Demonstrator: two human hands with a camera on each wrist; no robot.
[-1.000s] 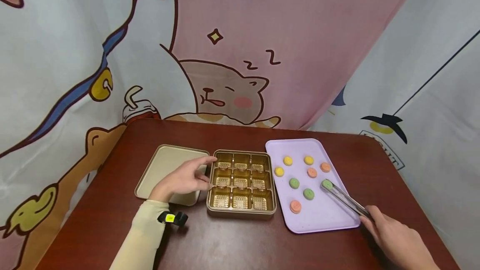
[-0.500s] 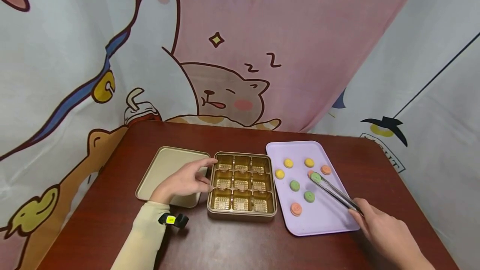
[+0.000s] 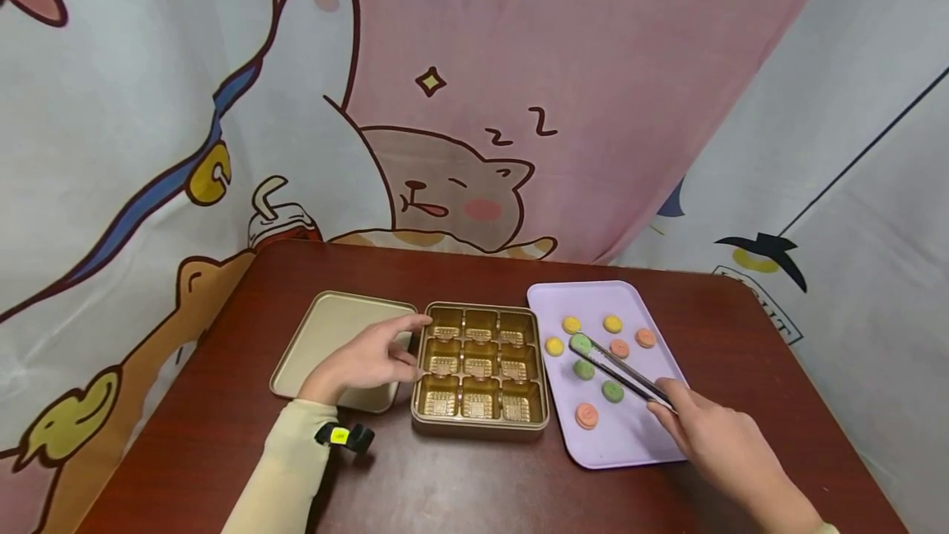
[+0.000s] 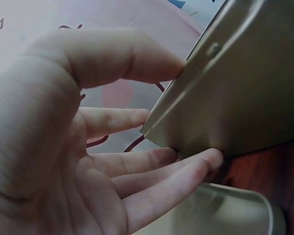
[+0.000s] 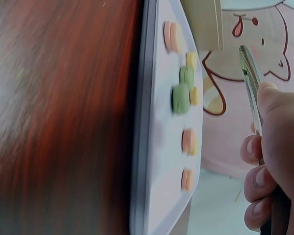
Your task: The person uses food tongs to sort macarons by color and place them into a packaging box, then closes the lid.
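Observation:
My right hand (image 3: 719,443) grips metal tongs (image 3: 626,376), whose tips pinch a green macaron (image 3: 581,343) above the lilac tray. In the right wrist view the tongs (image 5: 252,81) point away from the fingers, raised well over the tray. My left hand (image 3: 366,361) touches the left side of a gold square box (image 3: 482,430) with a nine-compartment gold insert; the compartments hold nothing. The left wrist view has the thumb at the rim and the long fingers fairly straight against the wall of the box (image 4: 245,93).
The lilac tray (image 3: 645,443) carries several macarons: yellow (image 3: 612,323), orange (image 3: 586,415) and green (image 3: 612,391). A gold lid (image 3: 326,336) lies left of the box, partly under the left hand. A printed curtain (image 3: 460,39) hangs behind the table.
The tongs have lifted the green macaron from the tray's right part and carried it left toward the box. The left hand has kept its place at the box.

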